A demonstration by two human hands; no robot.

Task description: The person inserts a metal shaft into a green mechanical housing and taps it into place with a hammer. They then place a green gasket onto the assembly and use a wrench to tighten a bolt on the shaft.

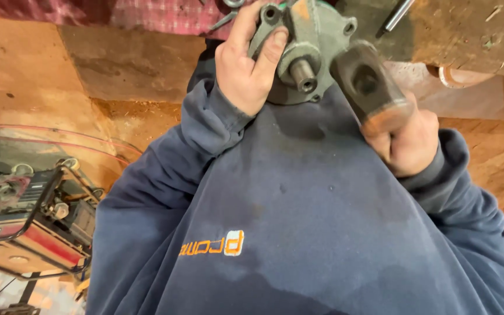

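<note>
Grey-green metal housing (307,49) gripped by left hand (246,67); right hand (409,143) apparently clutches hammer (371,87).

The left hand (246,64) is raised at chest height, fingers curled in a firm grasp, thumb pressed forward. The right hand (409,143) is closed in a fist, knuckles outward, its fingertips seemingly tucked under. Both forearms, in dark blue sleeves, angle inward across the torso

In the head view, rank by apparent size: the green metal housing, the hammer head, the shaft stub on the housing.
1. Green metal housing, partly cut off by the frame edge and covered by the left hand.
2. Hammer head, held in the right hand.
3. Shaft stub, clearly smallest.
</note>
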